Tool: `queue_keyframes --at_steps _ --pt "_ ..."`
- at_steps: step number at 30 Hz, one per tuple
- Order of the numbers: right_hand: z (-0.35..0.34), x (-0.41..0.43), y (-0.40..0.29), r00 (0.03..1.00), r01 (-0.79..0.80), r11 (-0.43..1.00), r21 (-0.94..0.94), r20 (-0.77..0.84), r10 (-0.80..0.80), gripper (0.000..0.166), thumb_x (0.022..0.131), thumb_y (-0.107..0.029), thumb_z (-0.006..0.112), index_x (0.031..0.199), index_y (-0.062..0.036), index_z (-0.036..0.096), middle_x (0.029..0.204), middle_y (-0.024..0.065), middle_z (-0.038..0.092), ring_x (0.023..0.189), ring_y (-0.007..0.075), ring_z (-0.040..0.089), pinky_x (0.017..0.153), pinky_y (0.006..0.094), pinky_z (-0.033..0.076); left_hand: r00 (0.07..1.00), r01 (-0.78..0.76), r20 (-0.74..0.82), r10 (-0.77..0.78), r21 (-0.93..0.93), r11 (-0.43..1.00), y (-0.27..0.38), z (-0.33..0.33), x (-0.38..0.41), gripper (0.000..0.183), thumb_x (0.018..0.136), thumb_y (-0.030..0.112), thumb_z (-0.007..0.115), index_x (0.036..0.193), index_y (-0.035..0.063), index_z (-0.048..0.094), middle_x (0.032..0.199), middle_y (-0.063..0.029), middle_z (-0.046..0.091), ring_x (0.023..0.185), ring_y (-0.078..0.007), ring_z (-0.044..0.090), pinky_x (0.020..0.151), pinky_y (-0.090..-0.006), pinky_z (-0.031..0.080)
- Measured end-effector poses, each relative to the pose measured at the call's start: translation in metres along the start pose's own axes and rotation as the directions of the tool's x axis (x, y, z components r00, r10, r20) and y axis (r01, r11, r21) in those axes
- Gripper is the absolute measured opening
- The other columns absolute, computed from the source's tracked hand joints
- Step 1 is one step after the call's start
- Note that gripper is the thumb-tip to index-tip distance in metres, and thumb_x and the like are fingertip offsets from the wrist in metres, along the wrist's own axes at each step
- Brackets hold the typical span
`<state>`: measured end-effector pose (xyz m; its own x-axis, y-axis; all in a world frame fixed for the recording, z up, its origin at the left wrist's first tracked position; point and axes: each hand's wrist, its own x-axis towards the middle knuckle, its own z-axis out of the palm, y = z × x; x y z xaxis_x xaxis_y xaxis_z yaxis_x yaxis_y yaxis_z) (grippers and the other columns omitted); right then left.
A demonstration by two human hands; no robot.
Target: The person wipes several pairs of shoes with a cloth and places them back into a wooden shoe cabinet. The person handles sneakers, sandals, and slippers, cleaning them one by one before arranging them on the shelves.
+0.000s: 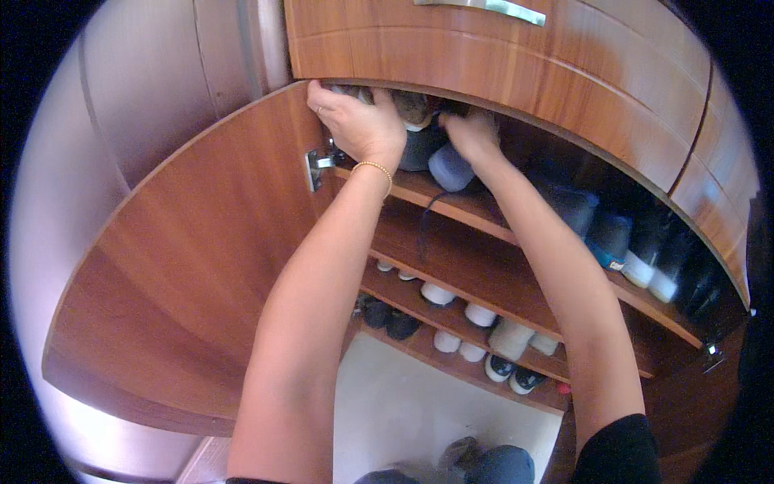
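My left hand (363,124) reaches into the upper compartment of a wooden shoe cabinet, thumb and fingers spread around something greyish, largely hidden behind it. A shoe with a brown sole (414,109) lies just right of its thumb. My right hand (473,134), blurred, is bent at the fingers beside a dark cord. Below it a grey-blue shoe end (450,168) rests at the edge of the top shelf (465,215). A dark lace (424,227) hangs down over that edge. A dark rounded item (417,151) sits between the hands. Whether either hand grips anything is unclear.
The cabinet door (181,254) stands open at left on a metal hinge (317,166). A wooden drawer front (484,48) overhangs the opening. More shoes (608,239) line the shelf at right. Lower shelves hold white shoes (436,293) and black sneakers (514,375).
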<state>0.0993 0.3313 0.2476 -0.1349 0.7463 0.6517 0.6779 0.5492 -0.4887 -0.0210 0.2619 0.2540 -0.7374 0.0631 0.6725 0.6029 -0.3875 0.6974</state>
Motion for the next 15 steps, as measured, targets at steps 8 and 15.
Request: queue_keyframes --at_steps 8,15 --pt "0.014 -0.030 0.001 0.872 -0.358 0.912 0.201 0.422 0.249 0.072 0.071 -0.047 0.063 0.119 0.0044 0.049 0.121 0.0213 0.051 0.112 0.0292 0.047 0.095 0.0340 0.036 0.997 -0.075 -0.011 0.075 -0.283 0.956 -0.024 0.009 0.000 0.064 0.077 0.009 0.061 0.126 -0.0094 0.025 0.122 -0.0256 0.038 0.115 -0.0364 0.040 0.102 -0.0408 0.028" --pt "0.041 -0.020 -0.032 0.869 -0.356 0.829 0.431 0.480 0.123 0.051 0.091 -0.041 0.041 0.116 0.0005 0.054 0.120 0.0156 0.053 0.108 0.0233 0.047 0.095 0.0346 0.034 0.872 -0.273 0.369 0.321 -0.176 0.946 -0.042 -0.056 -0.041 0.028 0.073 0.000 0.057 0.100 0.0030 0.053 0.105 -0.0116 0.053 0.100 -0.0259 0.049 0.090 -0.0362 0.039"
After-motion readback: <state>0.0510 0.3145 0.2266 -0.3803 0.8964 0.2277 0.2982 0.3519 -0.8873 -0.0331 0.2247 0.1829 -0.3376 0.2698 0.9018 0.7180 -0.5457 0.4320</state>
